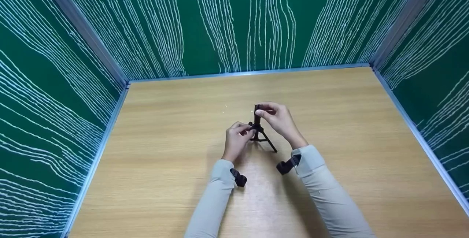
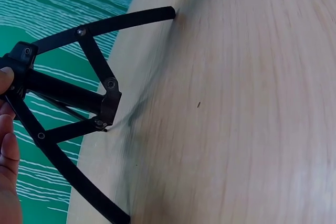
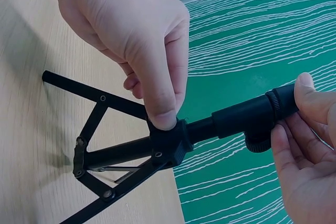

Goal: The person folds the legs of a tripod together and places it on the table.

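A small black tripod (image 1: 269, 143) stands on the wooden table with its legs spread and braced. My left hand (image 1: 237, 139) pinches the collar where the legs meet; in the right wrist view that hand's thumb (image 3: 164, 120) presses on the collar. Higher up, my right hand (image 1: 279, 119) holds the upper end of the tripod's column between thumb and fingers. A round knob (image 3: 258, 142) sticks out of the column just beside those fingers. In the left wrist view, hinged struts join the tripod legs (image 2: 131, 20) to the central tube (image 2: 65, 90).
The wooden table (image 1: 165, 179) reaches to green walls (image 1: 205, 47) with white wavy lines on three sides. Pale metal edging (image 1: 249, 73) runs along its borders. Black wrist cameras (image 1: 239, 178) sit on both sleeves. A few tiny specks lie beyond the hands.
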A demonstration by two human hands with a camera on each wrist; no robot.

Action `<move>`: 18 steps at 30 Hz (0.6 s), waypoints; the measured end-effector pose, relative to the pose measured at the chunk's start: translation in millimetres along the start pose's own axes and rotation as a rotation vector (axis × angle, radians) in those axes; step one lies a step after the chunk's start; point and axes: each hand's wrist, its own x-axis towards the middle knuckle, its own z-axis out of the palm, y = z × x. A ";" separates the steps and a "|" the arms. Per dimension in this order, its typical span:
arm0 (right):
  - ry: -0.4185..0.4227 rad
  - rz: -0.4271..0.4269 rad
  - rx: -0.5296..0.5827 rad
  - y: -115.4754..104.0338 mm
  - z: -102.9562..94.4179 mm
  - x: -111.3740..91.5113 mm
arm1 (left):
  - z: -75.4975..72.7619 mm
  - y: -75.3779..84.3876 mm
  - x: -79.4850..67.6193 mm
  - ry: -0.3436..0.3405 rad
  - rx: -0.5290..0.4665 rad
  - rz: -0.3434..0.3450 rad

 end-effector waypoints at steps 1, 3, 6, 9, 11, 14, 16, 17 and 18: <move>0.001 0.003 -0.001 -0.2 0.1 -0.4 | -0.2 -0.6 0.0 -0.002 0.001 0.008; 0.003 0.010 -0.005 -1.0 0.4 -1.1 | -1.0 -1.7 -0.4 -0.003 0.003 0.029; 0.003 0.019 0.001 -1.9 1.1 -1.6 | -2.8 -2.4 -1.2 0.001 0.001 0.052; 0.002 0.022 0.008 -2.4 1.7 -1.4 | -4.8 -1.0 -1.2 0.006 -0.002 0.074; 0.002 0.019 0.007 -2.2 1.9 -1.1 | -5.9 0.0 -0.8 0.006 -0.006 0.085; 0.004 0.011 0.001 -2.2 2.0 -1.0 | -7.1 0.8 -0.1 0.004 -0.006 0.094; 0.002 0.006 -0.002 -1.9 2.2 -0.5 | -7.7 1.7 0.0 0.003 -0.011 0.090; 0.002 0.007 0.001 -2.0 2.2 -0.3 | -7.8 2.2 0.0 0.002 -0.012 0.087; 0.001 0.007 0.000 -2.2 2.1 -0.2 | -8.0 2.7 0.0 0.002 -0.013 0.083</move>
